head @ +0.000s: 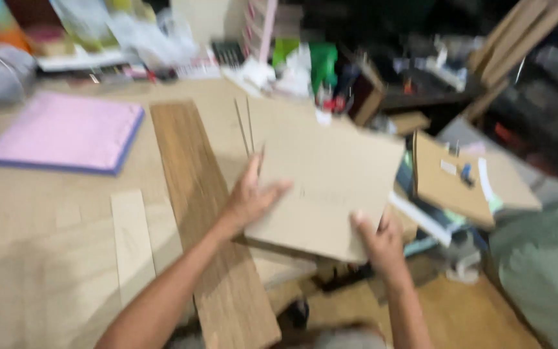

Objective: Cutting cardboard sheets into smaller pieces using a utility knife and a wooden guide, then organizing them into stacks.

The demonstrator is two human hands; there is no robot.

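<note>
Looking down from the head camera, we see both hands holding a flat sheet of brown cardboard point(327, 178) above the desk point(27, 213). Our left hand point(251, 197) lies spread against the sheet's left edge, fingers open and pressed flat to its face. Our right hand point(377, 239) grips the lower right corner, thumb on top. The view is blurred. Under the sheet a long dark wooden plank point(198, 194) runs along the desk, with a paler strip of wood point(132, 242) just beside it. A pink folder point(66, 132) lies well apart on the left, and another cardboard piece point(450, 181) sits to the right.
</note>
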